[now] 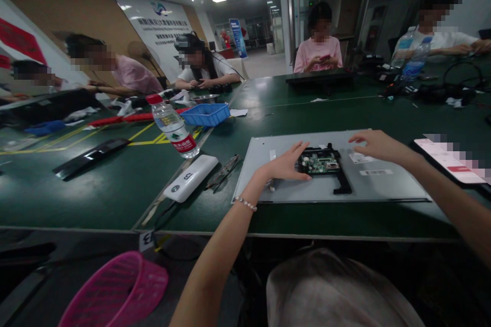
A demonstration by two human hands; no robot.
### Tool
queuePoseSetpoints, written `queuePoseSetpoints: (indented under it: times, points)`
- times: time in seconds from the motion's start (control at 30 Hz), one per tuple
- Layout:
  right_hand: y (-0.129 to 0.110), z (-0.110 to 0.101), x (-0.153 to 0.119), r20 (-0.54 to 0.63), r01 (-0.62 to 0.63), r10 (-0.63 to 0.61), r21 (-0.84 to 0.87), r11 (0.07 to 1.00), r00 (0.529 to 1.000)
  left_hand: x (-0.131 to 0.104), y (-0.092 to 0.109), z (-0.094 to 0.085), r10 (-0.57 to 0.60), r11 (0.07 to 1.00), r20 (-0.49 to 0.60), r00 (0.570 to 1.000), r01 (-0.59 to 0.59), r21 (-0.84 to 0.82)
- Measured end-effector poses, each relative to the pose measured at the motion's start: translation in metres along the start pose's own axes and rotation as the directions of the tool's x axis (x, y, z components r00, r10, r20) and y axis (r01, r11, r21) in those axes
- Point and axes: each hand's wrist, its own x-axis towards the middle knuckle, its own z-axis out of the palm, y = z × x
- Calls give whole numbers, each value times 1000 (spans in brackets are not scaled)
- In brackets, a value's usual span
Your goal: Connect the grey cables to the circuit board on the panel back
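A flat grey metal panel [360, 186] lies on the green table in front of me. Near its middle sits a green circuit board [320, 163] in a black frame [342, 182]. My left hand [286, 163], with a beaded bracelet at the wrist, is at the left edge of the board, thumb and fingers spread apart and holding nothing. Over the panel's upper right part is my right hand [372, 144], its fingers apart with nothing in them. Whether either hand touches the panel I cannot tell.
Left of the panel are glasses [223, 172], a white power bank [192, 179], a water bottle [174, 127] and a blue tray [207, 114]. A phone [447, 161] lies at the right. A pink basket [118, 291] stands below the table's edge. Several people sit around the table.
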Motion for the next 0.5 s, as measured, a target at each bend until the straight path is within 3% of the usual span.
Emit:
queuePoseSetpoints:
  times: [0.13, 0.33, 0.5]
  points:
    - [20, 5, -17, 53, -98, 94, 77, 992, 994, 1, 1, 1, 1, 1000, -11, 1000, -1, 6]
    - [17, 14, -18, 141, -112, 82, 217, 970, 987, 0, 1, 1, 16, 1000, -16, 1000, -16, 4]
    - [18, 14, -17, 107, -122, 102, 202, 972, 989, 0, 1, 1, 24, 1000, -21, 999, -24, 9]
